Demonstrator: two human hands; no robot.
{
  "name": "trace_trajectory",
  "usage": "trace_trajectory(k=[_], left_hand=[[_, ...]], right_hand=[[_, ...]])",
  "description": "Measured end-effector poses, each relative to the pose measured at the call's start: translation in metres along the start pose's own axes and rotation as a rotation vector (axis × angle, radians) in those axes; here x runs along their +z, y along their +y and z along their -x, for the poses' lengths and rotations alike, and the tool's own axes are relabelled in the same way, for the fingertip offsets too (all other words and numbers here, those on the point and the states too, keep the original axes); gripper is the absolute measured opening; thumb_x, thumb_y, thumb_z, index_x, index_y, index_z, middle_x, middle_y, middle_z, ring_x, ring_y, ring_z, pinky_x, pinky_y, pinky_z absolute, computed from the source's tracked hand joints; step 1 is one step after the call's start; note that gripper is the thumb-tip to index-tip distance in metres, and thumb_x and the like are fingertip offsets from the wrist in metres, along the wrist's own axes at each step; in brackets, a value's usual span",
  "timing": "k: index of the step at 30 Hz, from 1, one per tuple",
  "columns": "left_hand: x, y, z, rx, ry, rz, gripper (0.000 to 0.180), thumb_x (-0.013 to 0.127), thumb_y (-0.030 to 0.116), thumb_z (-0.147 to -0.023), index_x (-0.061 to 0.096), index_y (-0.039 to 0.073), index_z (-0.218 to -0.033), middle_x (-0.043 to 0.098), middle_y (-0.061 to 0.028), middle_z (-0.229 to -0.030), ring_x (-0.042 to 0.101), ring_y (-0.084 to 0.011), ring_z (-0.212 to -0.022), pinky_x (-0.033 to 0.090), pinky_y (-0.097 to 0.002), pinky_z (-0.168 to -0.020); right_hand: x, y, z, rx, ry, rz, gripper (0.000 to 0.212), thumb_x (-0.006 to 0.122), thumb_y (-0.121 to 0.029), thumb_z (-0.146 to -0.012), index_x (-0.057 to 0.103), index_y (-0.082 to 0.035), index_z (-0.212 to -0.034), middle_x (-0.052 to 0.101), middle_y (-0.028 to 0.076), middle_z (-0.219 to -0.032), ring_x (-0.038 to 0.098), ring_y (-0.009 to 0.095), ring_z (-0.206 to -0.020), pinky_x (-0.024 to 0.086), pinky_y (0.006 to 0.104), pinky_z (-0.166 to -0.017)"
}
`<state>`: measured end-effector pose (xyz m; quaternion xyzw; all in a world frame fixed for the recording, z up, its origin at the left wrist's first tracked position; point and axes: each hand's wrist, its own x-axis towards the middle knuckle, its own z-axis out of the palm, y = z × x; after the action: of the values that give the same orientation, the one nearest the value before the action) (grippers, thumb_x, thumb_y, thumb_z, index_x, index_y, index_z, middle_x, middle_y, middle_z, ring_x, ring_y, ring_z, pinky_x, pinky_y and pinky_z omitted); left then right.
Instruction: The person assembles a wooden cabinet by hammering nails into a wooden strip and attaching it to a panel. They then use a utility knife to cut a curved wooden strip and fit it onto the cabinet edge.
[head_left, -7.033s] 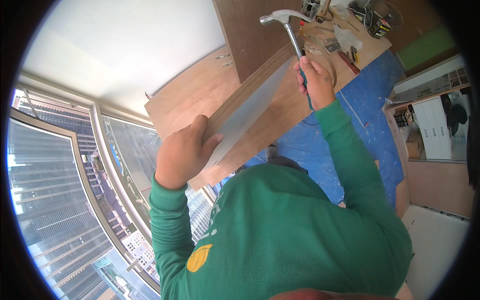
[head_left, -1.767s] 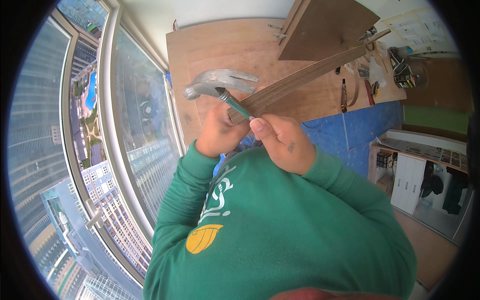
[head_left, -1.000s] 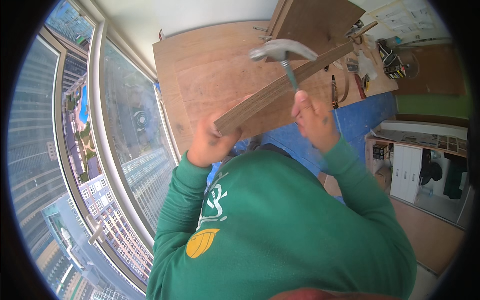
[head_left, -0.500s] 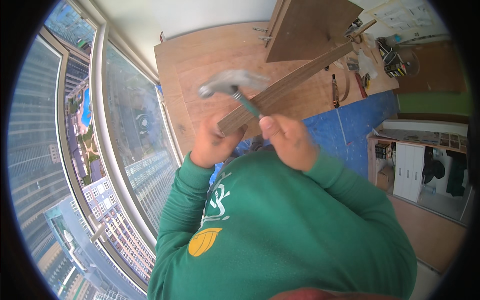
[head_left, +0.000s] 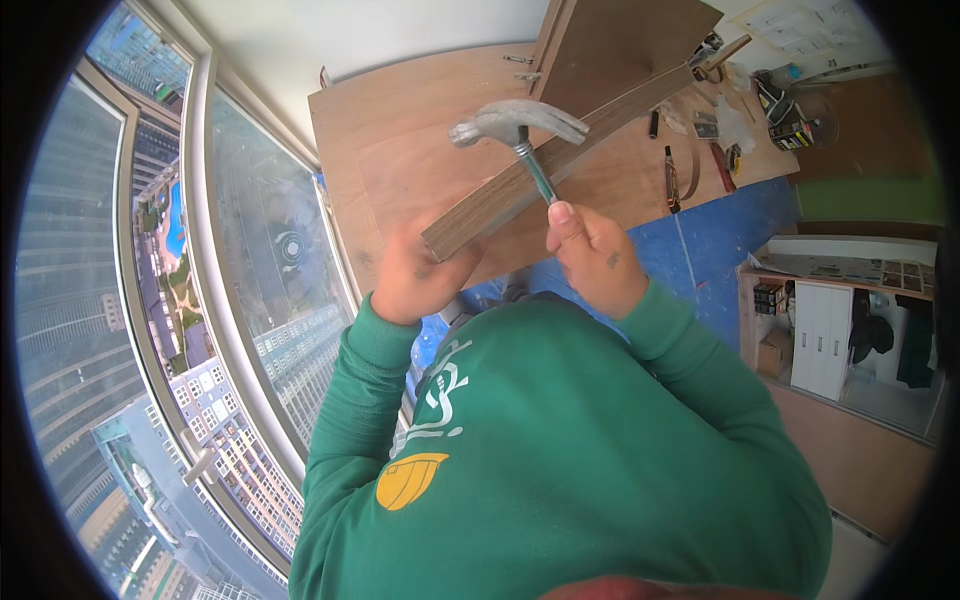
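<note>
Here, right hand (head_left: 592, 255) grip round hammer (head_left: 520, 130), left hand (head_left: 420, 278) gripping plank (head_left: 560, 150) end.

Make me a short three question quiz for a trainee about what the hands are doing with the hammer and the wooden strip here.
1. True or false: the right hand holds the hammer by its handle, with the metal head raised above the wooden strip.
2. Which hand steadies the near end of the wooden strip?
A. the left hand
B. the right hand
C. neither hand
3. Fill in the missing word: the strip lies across a large brown wooden ____, with hand tools scattered at its far right end.

Key
1. True
2. A
3. panel
</note>
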<state>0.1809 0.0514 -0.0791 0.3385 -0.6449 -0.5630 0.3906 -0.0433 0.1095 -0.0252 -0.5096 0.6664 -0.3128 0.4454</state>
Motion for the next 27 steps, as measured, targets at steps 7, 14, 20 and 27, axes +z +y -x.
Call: trace_trajectory(k=[7, 14, 20, 27], left_hand=[[-0.001, -0.016, 0.005, 0.139, 0.039, -0.058, 0.03, 0.073, -0.002, -0.085, 0.069, -0.001, -0.115, 0.073, -0.0098, -0.101, 0.068, -0.0193, -0.093, 0.056, -0.0349, -0.083], [-0.003, -0.015, 0.008, 0.098, -0.013, -0.06, 0.025, 0.073, 0.0, -0.089, 0.069, -0.001, -0.114, 0.074, -0.0093, -0.104, 0.07, -0.0178, -0.094, 0.058, -0.0352, -0.083], [0.002, -0.019, 0.008, 0.058, 0.016, 0.02, 0.024, 0.073, 0.002, -0.088, 0.069, -0.002, -0.111, 0.073, -0.009, -0.102, 0.069, -0.0185, -0.092, 0.057, -0.0355, -0.079], [0.012, -0.009, 0.008, 0.21, 0.059, 0.0, 0.044, 0.077, 0.001, -0.083, 0.065, -0.003, -0.125, 0.071, -0.0102, -0.113, 0.066, -0.0195, -0.101, 0.056, -0.0366, -0.088]], right_hand=[[0.037, -0.016, 0.013, -0.278, -0.188, 0.072, 0.048, 0.049, -0.039, -0.112, 0.063, 0.001, -0.089, 0.056, 0.013, -0.068, 0.052, 0.023, -0.063, 0.046, 0.0396, -0.062], [0.043, -0.022, 0.015, -0.268, -0.285, 0.07, 0.046, 0.049, -0.036, -0.112, 0.07, 0.003, -0.102, 0.061, 0.009, -0.074, 0.054, 0.017, -0.071, 0.047, 0.0342, -0.069], [0.04, -0.026, 0.015, -0.257, -0.292, 0.037, 0.045, 0.052, -0.035, -0.111, 0.064, 0.001, -0.088, 0.057, 0.009, -0.07, 0.049, 0.015, -0.066, 0.043, 0.0342, -0.062], [0.036, -0.032, 0.017, -0.328, -0.282, 0.001, 0.045, 0.056, -0.037, -0.109, 0.067, 0.001, -0.087, 0.06, 0.013, -0.067, 0.055, 0.022, -0.06, 0.047, 0.0375, -0.059]])
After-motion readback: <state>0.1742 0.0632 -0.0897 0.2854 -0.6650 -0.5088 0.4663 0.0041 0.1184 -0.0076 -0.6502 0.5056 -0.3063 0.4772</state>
